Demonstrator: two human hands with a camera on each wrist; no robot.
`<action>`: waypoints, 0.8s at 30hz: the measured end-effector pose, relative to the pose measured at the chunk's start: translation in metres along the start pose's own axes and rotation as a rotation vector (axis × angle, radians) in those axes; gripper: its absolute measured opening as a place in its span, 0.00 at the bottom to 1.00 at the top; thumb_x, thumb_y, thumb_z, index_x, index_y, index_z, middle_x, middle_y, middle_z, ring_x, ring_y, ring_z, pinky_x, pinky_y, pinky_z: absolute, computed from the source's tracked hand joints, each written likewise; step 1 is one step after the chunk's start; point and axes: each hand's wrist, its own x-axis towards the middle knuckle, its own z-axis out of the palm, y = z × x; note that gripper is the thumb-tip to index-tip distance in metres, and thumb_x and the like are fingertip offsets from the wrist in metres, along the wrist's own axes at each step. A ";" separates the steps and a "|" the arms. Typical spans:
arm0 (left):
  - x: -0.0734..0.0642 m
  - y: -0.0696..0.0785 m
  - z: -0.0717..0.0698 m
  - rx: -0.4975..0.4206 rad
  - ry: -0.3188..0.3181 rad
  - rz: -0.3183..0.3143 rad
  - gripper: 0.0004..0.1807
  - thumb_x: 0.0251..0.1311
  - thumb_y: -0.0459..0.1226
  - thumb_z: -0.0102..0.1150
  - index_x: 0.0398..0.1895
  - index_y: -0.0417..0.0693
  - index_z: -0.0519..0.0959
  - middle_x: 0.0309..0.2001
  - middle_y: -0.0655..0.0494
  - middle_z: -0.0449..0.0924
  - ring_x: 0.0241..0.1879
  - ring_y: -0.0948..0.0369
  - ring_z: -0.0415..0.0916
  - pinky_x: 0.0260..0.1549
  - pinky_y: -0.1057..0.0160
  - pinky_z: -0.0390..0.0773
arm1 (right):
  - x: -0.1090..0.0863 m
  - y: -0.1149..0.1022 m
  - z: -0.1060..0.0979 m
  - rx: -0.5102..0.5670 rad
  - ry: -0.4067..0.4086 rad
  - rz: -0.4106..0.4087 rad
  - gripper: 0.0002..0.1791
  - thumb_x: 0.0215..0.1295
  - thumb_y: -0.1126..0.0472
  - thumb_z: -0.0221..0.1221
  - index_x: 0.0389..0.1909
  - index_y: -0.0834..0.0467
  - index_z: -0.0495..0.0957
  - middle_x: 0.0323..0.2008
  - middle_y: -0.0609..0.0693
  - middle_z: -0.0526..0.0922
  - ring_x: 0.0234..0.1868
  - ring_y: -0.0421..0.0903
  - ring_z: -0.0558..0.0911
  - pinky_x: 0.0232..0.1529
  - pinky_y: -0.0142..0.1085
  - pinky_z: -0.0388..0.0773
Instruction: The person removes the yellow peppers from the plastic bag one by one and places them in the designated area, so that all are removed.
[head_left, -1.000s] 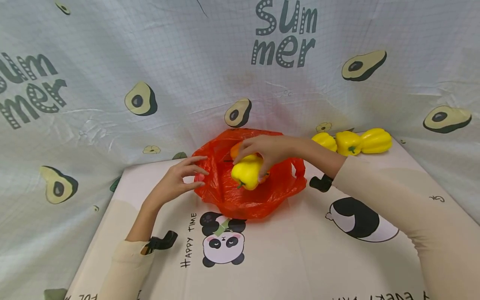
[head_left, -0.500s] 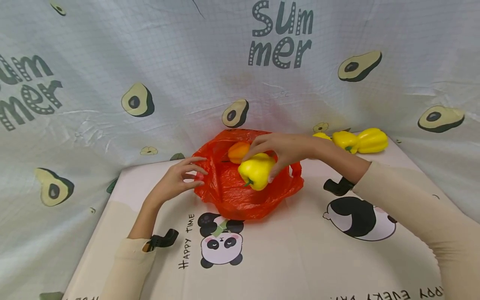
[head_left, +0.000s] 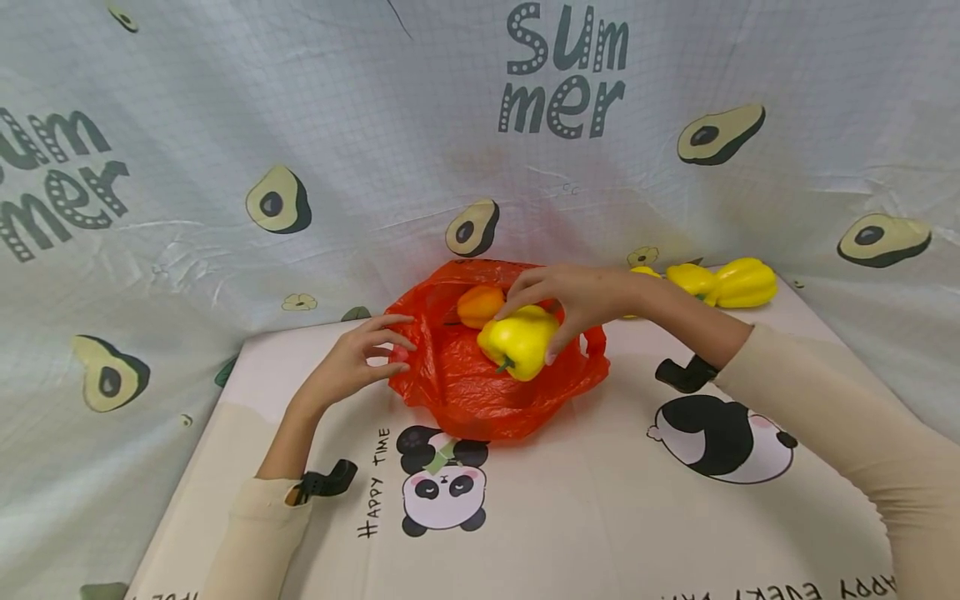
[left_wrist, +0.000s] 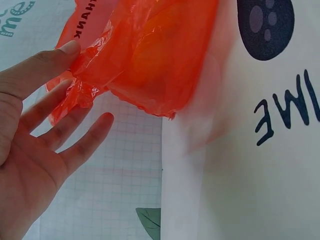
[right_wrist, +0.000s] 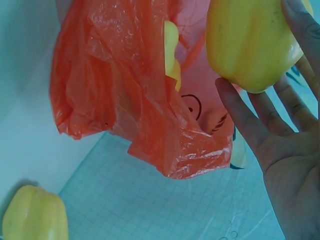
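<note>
A red plastic bag [head_left: 480, 392] lies with its mouth spread wide in the middle of the table. My right hand [head_left: 573, 292] grips a yellow bell pepper [head_left: 519, 343] between thumb and fingers, over the bag's mouth with its green stem pointing down toward me. Inside the bag, at the back, rests an orange-looking bell pepper [head_left: 480, 307]. At the bag's left side is my left hand [head_left: 358, 357]; the left wrist view shows its thumb and fingers pinching the bag's gathered edge [left_wrist: 82, 92]. Part of the held pepper is hidden behind my right fingers.
Several yellow bell peppers [head_left: 746, 283] sit at the table's back right corner, partly behind my right forearm. A pale cloth with panda prints covers the table [head_left: 570, 517]. Behind it hangs a curtain [head_left: 375, 167] with avocado prints.
My right hand has moved a little to the right with the yellow pepper, so more of the orange-looking pepper shows. The left hand keeps its place at the bag.
</note>
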 end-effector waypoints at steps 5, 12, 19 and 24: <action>-0.001 0.000 0.000 0.002 0.006 0.004 0.13 0.59 0.33 0.72 0.48 0.44 0.86 0.69 0.46 0.72 0.68 0.46 0.67 0.55 0.42 0.80 | -0.005 0.000 -0.001 0.010 0.019 0.023 0.39 0.49 0.47 0.79 0.65 0.42 0.78 0.62 0.46 0.75 0.63 0.50 0.72 0.58 0.45 0.80; -0.002 0.000 0.001 -0.009 0.012 0.010 0.13 0.59 0.33 0.72 0.48 0.45 0.86 0.69 0.47 0.71 0.67 0.45 0.68 0.53 0.42 0.82 | -0.017 0.001 -0.006 0.031 0.044 0.059 0.39 0.47 0.47 0.79 0.64 0.42 0.79 0.62 0.45 0.75 0.63 0.50 0.72 0.59 0.47 0.80; -0.003 -0.002 0.001 0.047 0.014 0.012 0.11 0.59 0.33 0.72 0.46 0.46 0.87 0.68 0.48 0.72 0.70 0.46 0.64 0.57 0.43 0.79 | -0.026 0.005 -0.011 -0.013 0.071 0.040 0.39 0.46 0.46 0.80 0.64 0.41 0.79 0.60 0.45 0.76 0.59 0.48 0.73 0.56 0.44 0.79; -0.003 -0.001 0.000 0.071 0.013 0.022 0.11 0.59 0.33 0.72 0.46 0.47 0.87 0.68 0.48 0.73 0.70 0.47 0.65 0.58 0.44 0.79 | -0.032 0.004 -0.015 -0.007 0.086 0.032 0.38 0.47 0.47 0.79 0.63 0.44 0.79 0.60 0.47 0.76 0.59 0.50 0.73 0.54 0.45 0.81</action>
